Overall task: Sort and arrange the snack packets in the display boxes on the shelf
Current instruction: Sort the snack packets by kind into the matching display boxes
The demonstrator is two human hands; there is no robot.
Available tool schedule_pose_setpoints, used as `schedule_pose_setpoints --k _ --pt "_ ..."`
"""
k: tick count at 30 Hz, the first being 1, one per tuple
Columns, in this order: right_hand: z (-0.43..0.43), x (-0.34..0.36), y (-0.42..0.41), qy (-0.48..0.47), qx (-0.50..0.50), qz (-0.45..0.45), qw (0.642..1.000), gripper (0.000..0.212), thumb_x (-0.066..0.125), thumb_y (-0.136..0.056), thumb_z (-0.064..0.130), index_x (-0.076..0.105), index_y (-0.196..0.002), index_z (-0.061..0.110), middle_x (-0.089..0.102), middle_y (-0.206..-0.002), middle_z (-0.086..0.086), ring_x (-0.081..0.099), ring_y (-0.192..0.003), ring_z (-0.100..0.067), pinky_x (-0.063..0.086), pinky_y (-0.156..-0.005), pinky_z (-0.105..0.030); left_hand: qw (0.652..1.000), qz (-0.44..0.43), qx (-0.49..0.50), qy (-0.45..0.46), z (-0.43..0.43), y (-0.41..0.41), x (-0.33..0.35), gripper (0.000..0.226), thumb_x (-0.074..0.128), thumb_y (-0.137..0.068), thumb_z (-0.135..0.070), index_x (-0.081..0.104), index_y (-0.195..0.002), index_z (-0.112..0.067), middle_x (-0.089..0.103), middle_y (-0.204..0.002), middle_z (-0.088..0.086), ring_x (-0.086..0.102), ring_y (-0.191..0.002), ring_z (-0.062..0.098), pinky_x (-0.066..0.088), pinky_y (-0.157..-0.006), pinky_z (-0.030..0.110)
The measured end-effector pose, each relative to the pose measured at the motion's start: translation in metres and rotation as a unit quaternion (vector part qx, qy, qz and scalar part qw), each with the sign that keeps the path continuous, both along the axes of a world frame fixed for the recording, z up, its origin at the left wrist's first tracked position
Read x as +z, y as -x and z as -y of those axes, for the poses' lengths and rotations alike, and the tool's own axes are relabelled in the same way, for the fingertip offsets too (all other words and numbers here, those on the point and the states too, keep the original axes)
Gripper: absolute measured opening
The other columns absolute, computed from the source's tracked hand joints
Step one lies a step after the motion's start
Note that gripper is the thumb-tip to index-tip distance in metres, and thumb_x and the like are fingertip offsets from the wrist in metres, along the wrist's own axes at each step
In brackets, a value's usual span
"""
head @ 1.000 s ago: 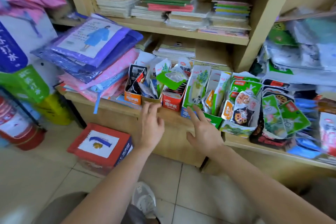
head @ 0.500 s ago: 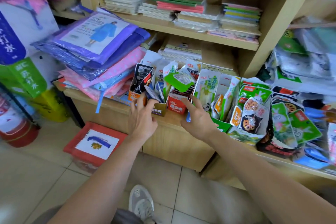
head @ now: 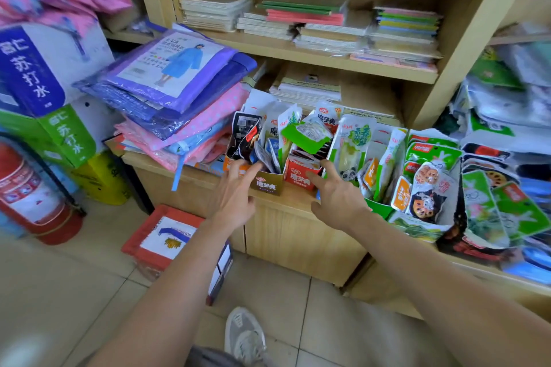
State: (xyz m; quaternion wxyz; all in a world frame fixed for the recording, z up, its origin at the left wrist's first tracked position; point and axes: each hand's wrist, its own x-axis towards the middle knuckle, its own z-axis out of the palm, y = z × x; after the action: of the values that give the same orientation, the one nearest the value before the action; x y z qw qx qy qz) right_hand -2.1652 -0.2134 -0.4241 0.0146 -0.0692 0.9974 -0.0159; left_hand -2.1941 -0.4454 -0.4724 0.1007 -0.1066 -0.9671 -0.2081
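Observation:
Several small display boxes stand on the wooden shelf ledge (head: 286,197): an orange box (head: 228,162) with black packets, a tan box (head: 268,183) with mixed packets, and a red box (head: 301,177). A green box (head: 378,207) to the right holds tall green and white snack packets (head: 353,143). My left hand (head: 235,191) reaches with spread fingers to the front of the orange and tan boxes and holds nothing. My right hand (head: 337,194) is spread in front of the red box, fingertips at its front face.
Folded raincoat packs (head: 179,98) are piled left of the boxes. More snack packets (head: 492,202) crowd the shelf on the right. Notebooks (head: 310,18) fill the upper shelf. A red and white carton (head: 170,240) and a fire extinguisher (head: 32,188) stand on the tiled floor.
Both hands have moved forward from below the ledge up to the fronts of the small boxes. The view has shifted closer to the shelf.

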Motion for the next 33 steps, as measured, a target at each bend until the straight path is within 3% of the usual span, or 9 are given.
schedule_pose_setpoints --k 5,7,11,14,17,20,24,27,33 --pt "-0.006 0.007 0.0 -0.008 0.022 -0.002 1.0 0.059 0.058 -0.091 0.033 0.037 -0.146 0.027 0.017 -0.155 -0.002 0.064 -0.091 -0.034 0.05 -0.06 -0.034 0.999 -0.009 -0.016 -0.05 0.002 -0.012 -0.004 0.084 0.069 -0.079 -0.001 0.041 -0.148 -0.04 0.03 -0.143 0.001 0.058 -0.103 0.025 0.054 -0.067 0.036" --pt "-0.01 0.006 0.001 0.004 0.034 -0.003 0.999 0.058 0.059 -0.091 0.034 0.039 -0.145 0.026 0.02 -0.154 -0.001 0.065 -0.094 -0.034 0.051 -0.063 -0.035 0.998 -0.016 -0.012 -0.065 -0.001 -0.02 -0.004 0.085 0.069 -0.079 -0.001 0.04 -0.148 -0.041 0.029 -0.148 -0.001 0.058 -0.099 0.021 0.055 -0.067 0.037" --pt "-0.018 0.007 0.002 0.165 0.046 -0.086 0.981 0.057 0.066 -0.088 0.028 0.046 -0.142 0.026 0.048 -0.138 0.001 0.067 -0.091 -0.027 0.054 -0.071 -0.038 0.991 -0.08 0.031 -0.1 -0.014 -0.038 -0.006 0.059 0.067 -0.081 -0.009 0.057 -0.135 -0.029 0.048 -0.133 -0.003 0.061 -0.093 0.021 0.055 -0.068 0.038" --pt "-0.017 0.009 0.009 0.231 0.013 -0.176 0.957 0.05 0.071 -0.088 0.024 0.054 -0.134 0.017 0.061 -0.123 -0.004 0.063 -0.095 -0.027 0.052 -0.083 -0.039 0.98 -0.135 0.037 -0.144 -0.02 -0.041 -0.001 0.046 0.068 -0.082 -0.014 0.062 -0.127 -0.022 0.054 -0.12 -0.003 0.06 -0.099 0.021 0.055 -0.076 0.038" --pt "-0.016 0.006 0.026 0.162 0.027 -0.171 0.972 0.044 0.078 -0.082 0.026 0.066 -0.122 0.013 0.069 -0.115 -0.006 0.051 -0.112 -0.03 0.037 -0.103 -0.041 0.982 -0.136 0.021 -0.126 -0.021 -0.033 0.0 0.053 0.073 -0.085 -0.019 0.059 -0.135 -0.02 0.056 -0.131 -0.004 0.052 -0.12 0.021 0.05 -0.093 0.036" --pt "-0.014 0.005 0.04 0.135 0.02 -0.132 0.982 0.042 0.079 -0.08 0.027 0.068 -0.12 0.019 0.068 -0.115 -0.004 0.049 -0.112 -0.03 0.035 -0.099 -0.042 0.989 -0.098 0.025 -0.106 -0.024 -0.025 -0.006 0.053 0.075 -0.087 -0.026 0.06 -0.137 -0.02 0.054 -0.138 -0.005 0.047 -0.125 0.023 0.052 -0.093 0.041" --pt "-0.012 0.003 0.047 0.138 0.024 -0.17 0.975 0.032 0.078 -0.082 0.022 0.074 -0.113 0.024 0.073 -0.106 -0.001 0.053 -0.104 -0.028 0.034 -0.095 -0.04 0.987 -0.098 0.031 -0.125 -0.027 -0.022 -0.008 0.048 0.076 -0.086 -0.023 0.063 -0.132 -0.018 0.051 -0.136 -0.004 0.052 -0.121 0.023 0.056 -0.084 0.043" --pt "-0.014 0.0 0.048 0.182 0.024 -0.186 0.965 0.018 0.077 -0.082 0.016 0.078 -0.099 0.022 0.075 -0.093 0.001 0.057 -0.096 -0.027 0.032 -0.092 -0.037 0.985 -0.102 0.024 -0.139 -0.025 -0.021 -0.01 0.047 0.076 -0.086 -0.022 0.064 -0.131 -0.018 0.051 -0.136 -0.005 0.055 -0.119 0.021 0.057 -0.082 0.043" --pt "-0.019 -0.007 0.03 0.192 0.057 -0.19 0.961 0.014 0.083 -0.076 0.015 0.08 -0.089 0.018 0.074 -0.077 0.002 0.058 -0.082 -0.023 0.04 -0.09 -0.038 0.987 -0.085 0.02 -0.136 -0.025 -0.024 -0.013 0.054 0.073 -0.088 -0.026 0.058 -0.139 -0.02 0.044 -0.144 -0.007 0.052 -0.125 0.018 0.058 -0.084 0.042"
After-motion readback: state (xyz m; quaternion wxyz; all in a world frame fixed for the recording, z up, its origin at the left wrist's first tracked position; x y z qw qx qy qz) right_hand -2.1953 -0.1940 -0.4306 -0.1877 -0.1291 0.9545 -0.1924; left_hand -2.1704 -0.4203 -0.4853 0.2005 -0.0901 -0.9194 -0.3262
